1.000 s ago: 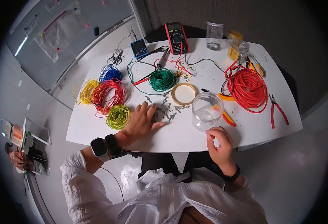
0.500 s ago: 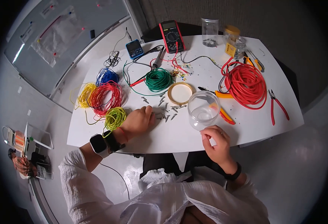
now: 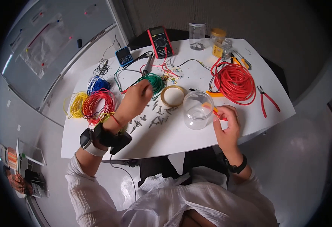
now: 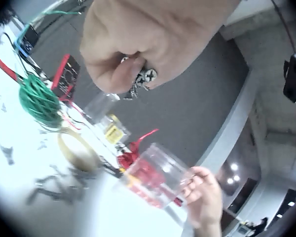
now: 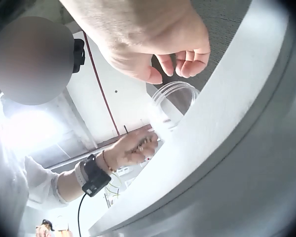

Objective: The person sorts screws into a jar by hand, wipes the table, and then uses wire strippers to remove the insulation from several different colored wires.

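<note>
My left hand (image 3: 135, 99) is raised over the table, its fingers curled round a bunch of cross-head screws (image 4: 149, 75); the heads poke out beside the thumb in the left wrist view. More screws (image 3: 157, 121) lie scattered on the white table below. A clear, lidless plastic jar (image 3: 196, 119) stands upright near the front edge. Close at its right side is my right hand (image 3: 228, 130), fingers loosely bent with the fingertips by the jar wall. It grips nothing. Behind the jar, a tool's orange and red handle (image 3: 215, 111) shows partly through the plastic.
A tan ring (image 3: 163, 97) sits left of the jar. Wire coils in green (image 3: 156, 84), red (image 3: 94, 108), yellow (image 3: 77, 106) and blue (image 3: 98, 84) lie to the left. A thick red cable coil (image 3: 234, 84) and red-handled cutters (image 3: 268, 101) are at right. A multimeter (image 3: 160, 42) stands behind.
My left hand has closed on screws from the pile and lifted them up off the table. My right hand has shifted from the jar's front to its right side. The head view has turned slightly.
</note>
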A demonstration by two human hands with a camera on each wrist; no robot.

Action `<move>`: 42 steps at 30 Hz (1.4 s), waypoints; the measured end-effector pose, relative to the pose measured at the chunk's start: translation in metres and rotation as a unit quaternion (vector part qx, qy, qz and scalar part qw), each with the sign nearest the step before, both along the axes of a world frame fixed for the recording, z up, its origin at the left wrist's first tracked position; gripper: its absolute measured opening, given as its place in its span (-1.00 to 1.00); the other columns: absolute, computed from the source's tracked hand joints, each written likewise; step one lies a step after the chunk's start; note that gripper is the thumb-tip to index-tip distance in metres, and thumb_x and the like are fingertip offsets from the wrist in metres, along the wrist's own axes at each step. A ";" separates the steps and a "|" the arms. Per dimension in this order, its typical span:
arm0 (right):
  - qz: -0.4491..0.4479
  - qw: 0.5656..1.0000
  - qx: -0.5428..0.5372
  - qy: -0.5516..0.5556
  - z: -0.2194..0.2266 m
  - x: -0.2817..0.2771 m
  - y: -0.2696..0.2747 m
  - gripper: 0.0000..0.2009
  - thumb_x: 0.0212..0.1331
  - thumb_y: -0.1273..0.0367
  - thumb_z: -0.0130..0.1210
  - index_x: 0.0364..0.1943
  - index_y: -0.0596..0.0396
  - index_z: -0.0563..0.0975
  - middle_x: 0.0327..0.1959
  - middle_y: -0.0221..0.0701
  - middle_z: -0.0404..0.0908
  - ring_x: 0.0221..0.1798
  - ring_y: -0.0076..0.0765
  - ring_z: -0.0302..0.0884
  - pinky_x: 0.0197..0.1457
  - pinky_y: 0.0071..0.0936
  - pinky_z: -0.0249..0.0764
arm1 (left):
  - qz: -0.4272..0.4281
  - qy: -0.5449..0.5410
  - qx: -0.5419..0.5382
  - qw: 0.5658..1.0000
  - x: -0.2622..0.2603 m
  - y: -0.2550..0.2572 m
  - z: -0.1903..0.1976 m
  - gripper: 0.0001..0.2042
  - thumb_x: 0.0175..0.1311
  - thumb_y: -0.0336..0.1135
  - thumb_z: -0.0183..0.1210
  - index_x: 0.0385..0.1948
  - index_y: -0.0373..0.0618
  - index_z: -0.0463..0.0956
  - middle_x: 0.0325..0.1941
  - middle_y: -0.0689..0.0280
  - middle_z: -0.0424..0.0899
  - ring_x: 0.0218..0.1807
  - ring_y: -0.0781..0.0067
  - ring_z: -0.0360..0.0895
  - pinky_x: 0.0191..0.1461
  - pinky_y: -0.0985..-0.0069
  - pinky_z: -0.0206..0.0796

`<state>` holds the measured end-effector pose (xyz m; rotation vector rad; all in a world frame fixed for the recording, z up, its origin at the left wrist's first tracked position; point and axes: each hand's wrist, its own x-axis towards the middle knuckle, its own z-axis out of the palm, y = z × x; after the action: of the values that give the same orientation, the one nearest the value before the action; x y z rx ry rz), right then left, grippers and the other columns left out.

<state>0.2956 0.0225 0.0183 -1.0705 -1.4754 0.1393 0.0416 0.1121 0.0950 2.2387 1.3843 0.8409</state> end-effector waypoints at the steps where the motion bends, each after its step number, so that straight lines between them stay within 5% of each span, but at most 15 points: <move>1: 0.001 1.000 0.009 0.004 -0.001 -0.001 0.002 -0.72 -0.12 0.61 0.10 -0.23 0.19 0.45 -0.27 -0.27 0.45 -0.35 -0.34 0.42 -0.31 -0.51 0.36 | 0.001 -0.042 -0.050 0.998 0.017 -0.001 0.009 -0.89 0.15 -0.39 -0.04 -0.42 -0.24 0.36 -0.59 -0.01 0.49 -0.50 -0.05 0.46 -0.43 0.29 0.28; 3: 0.002 1.000 0.008 0.004 -0.002 -0.001 0.005 -0.71 -0.11 0.60 0.11 -0.21 0.19 0.45 -0.25 -0.26 0.44 -0.34 -0.34 0.42 -0.30 -0.51 0.37 | -0.173 -0.046 0.112 0.977 0.044 0.009 0.002 -0.91 0.15 -0.42 -0.03 -0.44 -0.25 0.35 -0.70 0.19 0.35 -0.66 0.28 0.36 -0.47 0.42 0.26; 5: 0.011 1.000 0.001 0.021 -0.001 0.001 0.006 -0.73 -0.10 0.59 0.12 -0.22 0.19 0.45 -0.26 -0.27 0.45 -0.34 -0.36 0.43 -0.29 -0.51 0.39 | -0.267 0.069 0.046 0.960 0.071 0.003 0.013 -0.89 0.11 -0.40 0.00 -0.44 -0.25 0.38 -0.65 0.12 0.42 -0.58 0.09 0.42 -0.40 0.35 0.28; 13: 0.012 1.000 -0.005 0.007 -0.001 0.009 0.005 -0.75 -0.10 0.59 0.11 -0.25 0.17 0.47 -0.28 -0.31 0.45 -0.37 -0.39 0.42 -0.30 -0.53 0.39 | -0.333 0.337 0.135 0.870 0.118 0.014 0.010 -0.83 0.03 -0.35 0.00 -0.42 -0.23 0.50 -0.53 0.08 0.53 -0.40 0.07 0.50 -0.28 0.26 0.34; 20: 0.025 1.000 0.003 0.009 -0.006 0.008 0.008 -0.74 -0.13 0.60 0.11 -0.26 0.14 0.49 -0.26 -0.30 0.45 -0.34 -0.34 0.42 -0.32 -0.51 0.38 | -0.336 0.389 0.067 0.855 0.139 0.013 0.014 -0.82 0.02 -0.32 0.02 -0.41 -0.15 0.55 -0.48 0.13 0.55 -0.28 0.12 0.50 -0.18 0.30 0.34; 23: 0.034 0.999 0.017 -0.001 -0.010 0.011 0.008 -0.72 -0.13 0.60 0.11 -0.23 0.14 0.49 -0.25 -0.28 0.46 -0.34 -0.32 0.42 -0.31 -0.49 0.38 | -0.352 0.341 0.012 0.872 0.133 0.015 0.014 -0.80 0.02 -0.31 0.05 -0.35 -0.15 0.54 -0.39 0.14 0.55 -0.25 0.12 0.49 -0.13 0.31 0.33; 25: 0.035 0.999 0.014 -0.009 -0.010 0.011 0.006 -0.71 -0.13 0.59 0.11 -0.22 0.15 0.49 -0.24 -0.27 0.46 -0.34 -0.32 0.42 -0.31 -0.49 0.38 | -0.420 0.252 0.086 0.868 0.119 0.014 0.016 -0.79 0.00 -0.35 0.10 -0.30 -0.16 0.52 -0.32 0.15 0.53 -0.23 0.11 0.48 -0.12 0.32 0.31; 28: 0.036 0.999 0.006 -0.023 -0.007 0.012 0.003 -0.70 -0.13 0.59 0.11 -0.21 0.16 0.49 -0.23 -0.25 0.47 -0.34 -0.30 0.42 -0.30 -0.49 0.38 | -0.356 0.200 0.100 0.907 0.103 0.006 0.032 -0.77 -0.03 -0.41 0.13 -0.28 -0.19 0.50 -0.27 0.15 0.51 -0.22 0.09 0.47 -0.14 0.32 0.32; 31: -0.012 0.999 0.026 -0.035 0.000 0.012 -0.005 -0.71 -0.13 0.61 0.10 -0.22 0.18 0.49 -0.23 -0.23 0.48 -0.29 -0.25 0.46 -0.23 -0.47 0.40 | -0.268 0.148 0.250 0.919 0.058 -0.021 0.059 -0.81 -0.01 -0.49 0.13 -0.30 -0.26 0.47 -0.29 0.12 0.51 -0.26 0.11 0.48 -0.18 0.33 0.35; 34: 0.007 0.998 0.050 -0.049 0.011 0.012 -0.018 -0.72 -0.14 0.62 0.10 -0.24 0.19 0.49 -0.23 -0.25 0.49 -0.28 -0.25 0.47 -0.19 -0.45 0.41 | -0.128 0.172 0.113 0.970 0.008 -0.081 0.075 -0.85 0.05 -0.53 0.11 -0.31 -0.25 0.50 -0.38 0.16 0.55 -0.35 0.20 0.51 -0.26 0.42 0.36; 37: 0.152 0.980 0.004 -0.127 0.037 -0.001 -0.026 -0.75 -0.13 0.59 0.11 -0.26 0.19 0.49 -0.26 -0.25 0.50 -0.27 -0.21 0.49 -0.19 -0.42 0.42 | -0.126 0.109 -0.066 0.984 -0.026 -0.133 0.042 -0.78 -0.01 -0.57 0.15 -0.26 -0.21 0.49 -0.30 0.20 0.55 -0.31 0.23 0.52 -0.21 0.43 0.38; 39: 0.261 0.935 -0.074 -0.227 0.053 -0.020 -0.018 -0.80 -0.09 0.53 0.11 -0.30 0.20 0.48 -0.33 -0.23 0.51 -0.28 -0.14 0.49 -0.20 -0.37 0.43 | -0.140 0.117 -0.078 0.980 -0.033 -0.153 0.012 -0.78 -0.01 -0.55 0.14 -0.26 -0.25 0.48 -0.29 0.15 0.53 -0.28 0.16 0.50 -0.18 0.40 0.37; 42: 0.313 0.869 -0.148 -0.354 0.069 -0.045 0.001 -0.80 -0.05 0.44 0.10 -0.28 0.17 0.50 -0.32 -0.19 0.52 -0.22 -0.08 0.50 -0.15 -0.30 0.42 | -0.092 0.175 0.032 0.980 -0.042 -0.153 -0.032 -0.79 -0.01 -0.55 0.11 -0.28 -0.29 0.46 -0.28 0.13 0.50 -0.27 0.12 0.48 -0.15 0.37 0.36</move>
<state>0.2505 0.0236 0.0872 -0.8707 -2.5154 0.4823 -0.0001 -0.0409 0.0629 2.6115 1.2779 0.4491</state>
